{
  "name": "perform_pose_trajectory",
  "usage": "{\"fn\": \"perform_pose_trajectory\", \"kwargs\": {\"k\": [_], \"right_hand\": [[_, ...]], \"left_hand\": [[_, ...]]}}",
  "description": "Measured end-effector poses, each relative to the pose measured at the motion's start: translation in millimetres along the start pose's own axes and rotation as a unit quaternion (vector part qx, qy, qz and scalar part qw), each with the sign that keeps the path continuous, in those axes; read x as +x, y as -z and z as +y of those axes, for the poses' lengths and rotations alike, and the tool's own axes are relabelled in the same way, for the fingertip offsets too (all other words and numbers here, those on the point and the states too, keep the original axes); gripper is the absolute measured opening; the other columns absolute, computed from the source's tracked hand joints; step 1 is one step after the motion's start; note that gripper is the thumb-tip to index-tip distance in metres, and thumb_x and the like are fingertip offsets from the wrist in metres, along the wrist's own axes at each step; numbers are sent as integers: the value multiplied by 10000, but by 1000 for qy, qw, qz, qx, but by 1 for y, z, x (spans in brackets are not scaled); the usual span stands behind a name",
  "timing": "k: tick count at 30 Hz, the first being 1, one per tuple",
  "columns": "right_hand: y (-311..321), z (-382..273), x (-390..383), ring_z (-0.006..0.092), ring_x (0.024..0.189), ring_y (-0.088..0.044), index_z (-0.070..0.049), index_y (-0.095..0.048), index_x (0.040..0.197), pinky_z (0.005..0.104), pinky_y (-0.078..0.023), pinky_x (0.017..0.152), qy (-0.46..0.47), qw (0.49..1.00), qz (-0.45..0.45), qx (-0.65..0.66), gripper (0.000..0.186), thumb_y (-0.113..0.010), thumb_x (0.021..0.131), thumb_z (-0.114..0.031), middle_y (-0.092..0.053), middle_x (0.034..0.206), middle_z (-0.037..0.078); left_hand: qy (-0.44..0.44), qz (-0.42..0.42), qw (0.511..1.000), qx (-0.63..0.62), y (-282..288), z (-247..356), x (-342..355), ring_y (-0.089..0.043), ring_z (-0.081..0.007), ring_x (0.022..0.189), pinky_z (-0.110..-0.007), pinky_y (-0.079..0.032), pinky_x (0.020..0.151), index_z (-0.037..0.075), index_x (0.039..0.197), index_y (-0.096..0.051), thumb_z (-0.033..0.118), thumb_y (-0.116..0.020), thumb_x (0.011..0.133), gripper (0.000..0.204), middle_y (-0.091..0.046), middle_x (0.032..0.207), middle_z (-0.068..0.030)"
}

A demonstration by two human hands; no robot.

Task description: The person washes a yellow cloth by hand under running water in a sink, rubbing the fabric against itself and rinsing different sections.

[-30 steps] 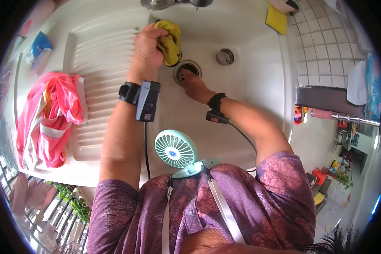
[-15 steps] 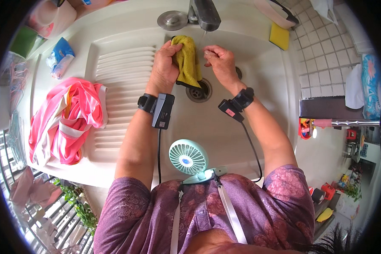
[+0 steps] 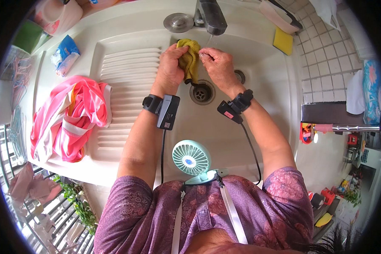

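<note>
Over the sink basin (image 3: 190,135), my left hand (image 3: 169,67) is closed round a yellow cloth (image 3: 188,61) with a dark edge. The cloth hangs bunched, its lower tip beside the metal drain (image 3: 202,92). My right hand (image 3: 220,67) is at the cloth's right side, fingers curled and pinched together. A pale, shiny spot shows at its fingertips; whether that is water or a small object I cannot make out. Just above, a thin stream of water falls from the dark faucet (image 3: 211,19).
On the ribbed drainboard (image 3: 125,84) at left lies a pink and white garment (image 3: 72,120), with a blue and white packet (image 3: 65,55) behind it. A yellow sponge (image 3: 282,41) rests at the back right rim. A round metal stopper (image 3: 178,22) sits beside the faucet. A mint fan (image 3: 191,158) hangs at my chest.
My right hand has moved left, up to the edge of the cloth. The cloth is more bunched in my left hand and hangs narrower. The whole view has shifted slightly.
</note>
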State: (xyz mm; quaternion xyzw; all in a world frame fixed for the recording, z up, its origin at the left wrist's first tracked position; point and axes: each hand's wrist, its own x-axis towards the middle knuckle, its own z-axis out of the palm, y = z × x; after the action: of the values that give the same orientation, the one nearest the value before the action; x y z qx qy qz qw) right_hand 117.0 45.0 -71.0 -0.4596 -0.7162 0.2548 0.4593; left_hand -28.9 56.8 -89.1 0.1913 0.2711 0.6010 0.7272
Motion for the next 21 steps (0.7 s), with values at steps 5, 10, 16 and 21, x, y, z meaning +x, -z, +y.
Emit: {"fn": "perform_pose_trajectory", "kwargs": {"k": [5,10,16,21], "right_hand": [[-1,1,4,306,695,-621,-26,-626,804,355,-499,612,34,998,17,-51,71,-572,783,-67,-632,753,144],[-2,2,7,319,678,-611,-28,-607,758,385,-492,596,117,985,41,-124,57,-566,774,-65,-619,718,149],[-6,2,8,320,642,-598,-24,-562,693,394,-487,576,126,971,56,-194,75,-568,751,-72,-602,675,140],[-4,9,11,315,585,-582,-35,-542,730,387,-480,519,155,953,58,-253,51,-590,719,-49,-574,632,133]], "left_hand": [[6,7,1000,7,-1,-1,1,-594,-178,793,-296,-491,704,-21,960,-564,31,-515,827,151,-609,891,-93],[6,10,1000,26,-3,-2,0,-591,-168,769,-280,-485,690,-24,939,-584,34,-533,823,140,-614,865,-83],[2,12,999,33,-1,-5,2,-581,-155,749,-268,-477,672,-25,916,-593,23,-555,805,126,-612,852,-77],[-5,13,999,40,-5,-4,-1,-576,-154,740,-268,-476,672,-28,903,-591,15,-552,797,121,-610,844,-80]]}}
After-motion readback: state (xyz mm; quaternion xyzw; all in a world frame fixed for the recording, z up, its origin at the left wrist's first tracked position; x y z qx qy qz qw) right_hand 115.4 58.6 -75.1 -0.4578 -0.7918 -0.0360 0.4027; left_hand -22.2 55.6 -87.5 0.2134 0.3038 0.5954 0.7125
